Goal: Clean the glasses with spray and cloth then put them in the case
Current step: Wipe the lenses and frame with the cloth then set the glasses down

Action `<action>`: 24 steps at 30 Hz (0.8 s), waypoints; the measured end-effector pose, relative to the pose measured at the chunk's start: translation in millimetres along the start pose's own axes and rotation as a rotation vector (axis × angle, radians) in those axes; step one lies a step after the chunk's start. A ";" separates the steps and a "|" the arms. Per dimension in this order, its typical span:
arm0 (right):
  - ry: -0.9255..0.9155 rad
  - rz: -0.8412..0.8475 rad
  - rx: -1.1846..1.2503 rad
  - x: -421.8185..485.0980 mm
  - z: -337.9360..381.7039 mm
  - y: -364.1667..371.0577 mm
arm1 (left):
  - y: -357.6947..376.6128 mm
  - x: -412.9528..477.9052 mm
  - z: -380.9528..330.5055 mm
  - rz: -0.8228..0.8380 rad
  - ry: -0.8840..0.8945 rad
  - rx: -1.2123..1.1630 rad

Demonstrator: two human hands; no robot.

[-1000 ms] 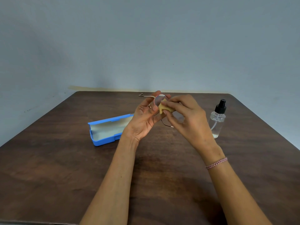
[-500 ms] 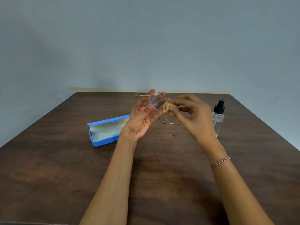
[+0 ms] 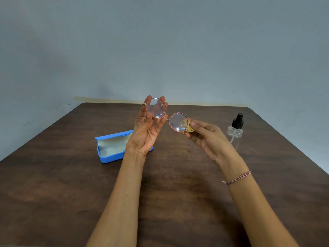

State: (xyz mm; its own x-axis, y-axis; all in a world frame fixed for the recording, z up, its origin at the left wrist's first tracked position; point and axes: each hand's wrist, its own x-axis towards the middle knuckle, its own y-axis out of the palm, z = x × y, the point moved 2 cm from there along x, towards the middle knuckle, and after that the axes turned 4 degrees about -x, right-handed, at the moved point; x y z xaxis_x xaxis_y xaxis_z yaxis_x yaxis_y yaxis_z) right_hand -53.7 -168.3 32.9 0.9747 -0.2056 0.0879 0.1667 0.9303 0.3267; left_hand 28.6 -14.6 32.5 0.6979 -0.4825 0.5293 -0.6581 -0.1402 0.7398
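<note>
Round glasses [image 3: 167, 117] with a thin pink-gold frame are held up above the table, both lenses facing me. My left hand [image 3: 148, 129] holds the left lens rim between thumb and fingertips. My right hand [image 3: 206, 138] pinches a small yellow cloth [image 3: 189, 128] against the right lens's outer edge, part of the cloth showing through the lens. The blue case [image 3: 114, 147] lies open on the table behind my left wrist, its pale lining up. The clear spray bottle [image 3: 235, 132] with a black nozzle stands at the right.
The dark brown wooden table [image 3: 71, 184] ends at a grey-blue wall at the back and sides. A thin beaded bracelet [image 3: 237, 178] sits on my right wrist.
The glasses have been raised and turned so both lenses face me. My right hand with the cloth has moved right, from the lens centre to the right lens's outer edge.
</note>
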 end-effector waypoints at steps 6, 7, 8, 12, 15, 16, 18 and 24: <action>-0.047 0.079 -0.135 -0.3 1.3 1.0 | 0.1 0.4 -0.7 -0.032 0.020 0.009; -0.048 0.088 -0.164 -0.1 0.6 1.0 | 0.8 0.3 -0.5 -0.040 0.015 0.013; -0.052 0.092 -0.179 0.1 -0.1 0.6 | 0.9 0.3 -0.1 -0.048 0.005 0.013; -0.089 0.048 -0.173 1.9 0.3 -0.3 | 0.9 1.2 1.3 -0.054 -0.013 0.036; -0.173 0.000 -0.249 1.4 2.4 -0.7 | 1.6 2.4 3.5 -0.086 -0.015 0.107; -0.227 -0.033 -0.333 0.7 3.7 -1.1 | 1.4 2.6 5.1 -0.107 -0.021 0.126; -0.383 -0.135 -0.563 -0.9 6.7 -2.0 | -0.4 3.5 9.0 -0.179 -0.046 0.161; -0.833 -0.336 -1.103 -0.8 8.1 -0.9 | -7.7 4.7 24.3 -0.393 -0.146 0.282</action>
State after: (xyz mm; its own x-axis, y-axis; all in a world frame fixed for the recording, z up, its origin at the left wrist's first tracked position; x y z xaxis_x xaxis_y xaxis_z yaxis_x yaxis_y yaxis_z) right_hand -55.9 -171.5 40.1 0.5599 -0.2160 0.7999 0.7747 0.4789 -0.4130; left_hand 30.1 -36.8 19.2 0.8747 -0.4592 0.1548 -0.4182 -0.5538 0.7200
